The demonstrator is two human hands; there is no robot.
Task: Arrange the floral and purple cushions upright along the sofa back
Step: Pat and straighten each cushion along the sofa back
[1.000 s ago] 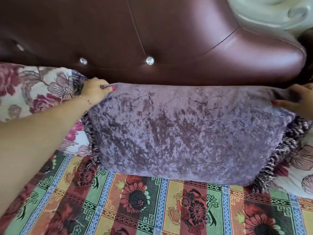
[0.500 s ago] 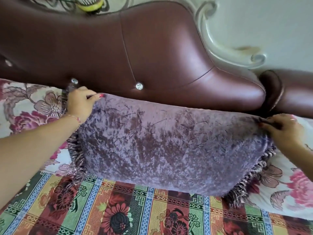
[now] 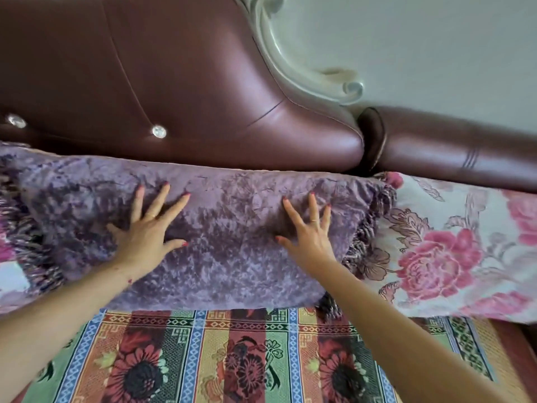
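Observation:
A purple crushed-velvet cushion [image 3: 229, 248] with fringed ends stands upright against the maroon leather sofa back [image 3: 162, 82]. My left hand [image 3: 145, 228] lies flat on its front face, left of centre, fingers spread. My right hand [image 3: 308, 231] presses flat on the front face right of centre, fingers spread too. Neither hand grips anything. A floral cushion [image 3: 453, 245] with pink roses leans against the sofa back directly to the right, touching the purple cushion's fringe. A sliver of another floral cushion [image 3: 8, 274] shows at the far left, mostly hidden.
The seat carries a striped, flower-patterned cover [image 3: 232, 356] in front of the cushions. The sofa back has crystal buttons [image 3: 159, 131] and a carved pale trim [image 3: 290, 62]. A lower maroon arm [image 3: 465, 149] runs right. A pale wall [image 3: 436, 39] lies behind.
Both hands have let go of the purple cushion's top corners and now rest flat and open on its front. The view has shifted right and up.

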